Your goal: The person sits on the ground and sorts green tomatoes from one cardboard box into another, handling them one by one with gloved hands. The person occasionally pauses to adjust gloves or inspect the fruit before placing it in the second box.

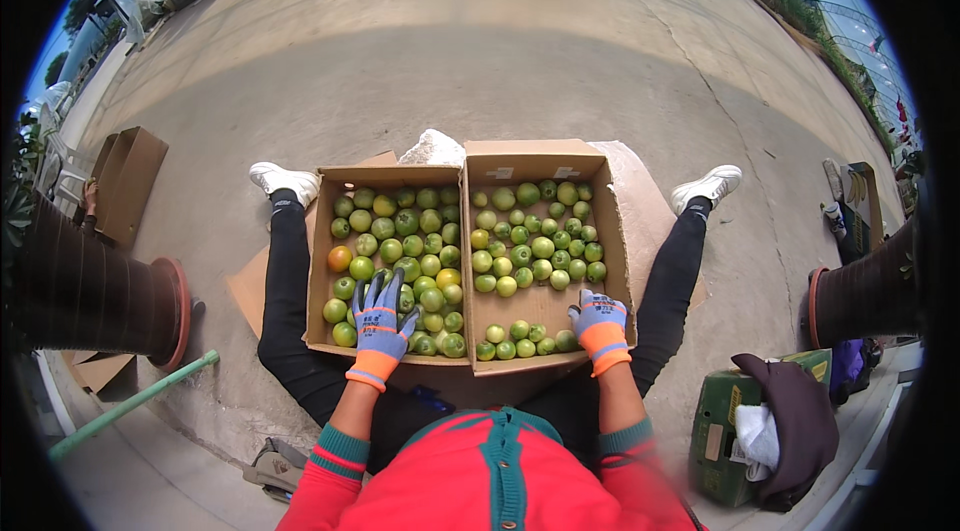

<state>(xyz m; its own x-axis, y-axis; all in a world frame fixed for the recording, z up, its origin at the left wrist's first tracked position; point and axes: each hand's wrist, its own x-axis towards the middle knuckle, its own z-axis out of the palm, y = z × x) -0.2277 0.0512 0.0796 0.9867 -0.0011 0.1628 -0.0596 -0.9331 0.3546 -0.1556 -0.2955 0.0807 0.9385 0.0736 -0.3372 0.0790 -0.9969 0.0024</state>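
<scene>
Between my spread legs, two cardboard boxes stand side by side. The left box is filled with mostly green tomatoes; one orange tomato lies near its left wall. My left hand, in a blue and orange glove, lies with fingers apart over tomatoes in its front part. The right box holds smaller green tomatoes, with bare cardboard between the main group and a front cluster. My right hand, gloved alike, is at that box's front right corner, fingers bent; whether they hold anything is hidden.
Cardboard sheets lie under the boxes. Large dark plant pots flank me. A green pole lies at left. At right sits a green carton with a dark cloth. Another person's hand touches a brown box.
</scene>
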